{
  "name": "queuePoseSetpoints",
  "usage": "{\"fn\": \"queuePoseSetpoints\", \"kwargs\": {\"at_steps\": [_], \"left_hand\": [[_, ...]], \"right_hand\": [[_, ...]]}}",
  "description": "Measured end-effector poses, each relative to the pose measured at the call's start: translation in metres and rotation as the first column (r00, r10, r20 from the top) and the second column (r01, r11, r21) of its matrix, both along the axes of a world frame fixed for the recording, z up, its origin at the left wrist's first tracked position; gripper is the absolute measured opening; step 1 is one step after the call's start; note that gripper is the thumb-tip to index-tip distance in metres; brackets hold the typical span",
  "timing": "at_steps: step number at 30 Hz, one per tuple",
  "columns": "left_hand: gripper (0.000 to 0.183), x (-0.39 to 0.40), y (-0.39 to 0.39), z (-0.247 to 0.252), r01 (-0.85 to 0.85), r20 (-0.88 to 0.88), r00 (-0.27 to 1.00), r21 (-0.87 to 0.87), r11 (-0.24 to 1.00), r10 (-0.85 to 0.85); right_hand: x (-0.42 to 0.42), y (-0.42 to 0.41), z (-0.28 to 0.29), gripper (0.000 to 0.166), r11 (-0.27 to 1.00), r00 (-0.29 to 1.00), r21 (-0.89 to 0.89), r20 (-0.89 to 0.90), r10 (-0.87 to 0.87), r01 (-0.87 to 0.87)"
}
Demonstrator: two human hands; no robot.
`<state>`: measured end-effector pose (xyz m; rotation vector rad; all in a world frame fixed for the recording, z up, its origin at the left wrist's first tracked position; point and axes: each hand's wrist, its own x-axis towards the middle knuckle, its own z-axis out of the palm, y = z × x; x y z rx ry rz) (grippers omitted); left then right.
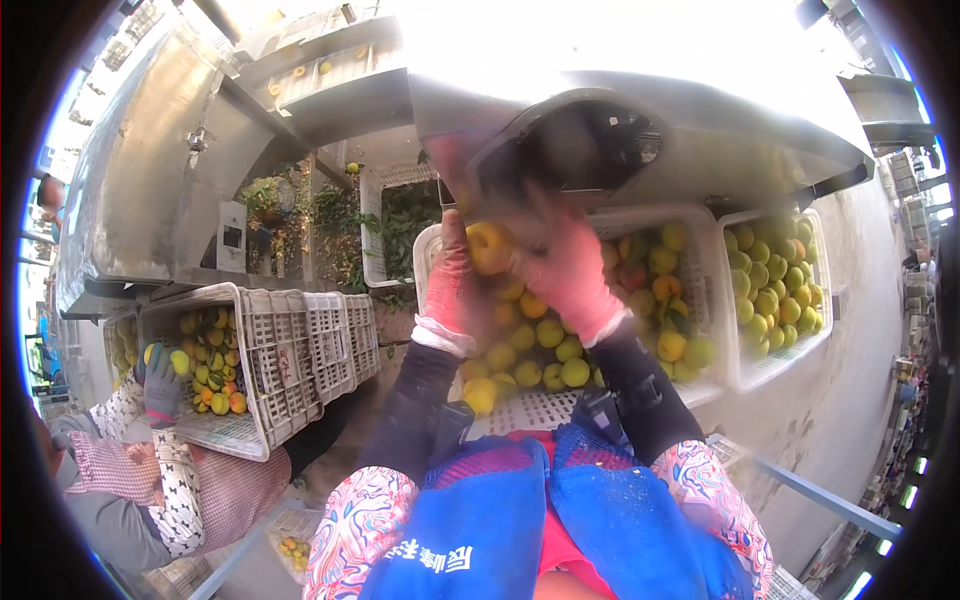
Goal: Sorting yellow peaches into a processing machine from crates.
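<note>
My left hand point(452, 274), in a pink knit glove, is raised over a white plastic crate point(709, 300) of yellow and green fruit. A yellow-orange fruit point(489, 247), perhaps a peach, lies against its fingers, between my two hands; whether the left hand alone grips it is unclear. My right hand point(566, 274), also in a pink glove, is blurred, its fingers spread near the fruit's right side and in front of a dark opening point(577, 150) in a metal machine. Many loose fruits point(549, 334) lie in the crate below my wrists.
A second crate point(825, 315) of green fruit stands at the right. A crate with leaves point(409, 225) is behind. At the left, a co-worker's gloved hand point(161, 382) is at a tilted crate point(277, 375) of fruit. The machine's metal edge point(750, 180) overhangs the crates.
</note>
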<state>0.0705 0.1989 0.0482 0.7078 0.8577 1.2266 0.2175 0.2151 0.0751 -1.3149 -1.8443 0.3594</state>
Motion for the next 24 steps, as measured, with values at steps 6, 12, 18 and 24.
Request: {"fn": "queuePoseSetpoints", "kwargs": {"at_steps": [6, 12, 18, 24], "left_hand": [[0.033, 0.016, -0.007, 0.034, 0.053, -0.608, 0.775, 0.339, 0.939, 0.175], [0.058, 0.026, -0.007, -0.13, 0.075, -0.78, 0.6, -0.168, 0.983, -0.179], [0.066, 0.054, -0.026, -0.254, 0.494, -0.914, -0.406, -0.22, 0.841, -0.001], [0.066, 0.063, 0.021, -0.233, 0.602, -0.891, -0.331, -0.452, 0.659, -0.309]], "right_hand": [[0.009, -0.016, -0.01, 0.064, 0.999, 0.999, -0.018, -0.029, 0.046, -0.047], [0.01, 0.03, -0.015, 0.052, 0.953, 0.98, 0.26, 0.082, -0.182, 0.155], [0.025, 0.065, -0.021, 0.045, 0.987, 0.992, 0.124, 0.064, -0.107, 0.099], [0.087, -0.02, -0.184, 0.037, 0.908, 0.974, -0.41, 0.224, 0.013, 0.083]]}}
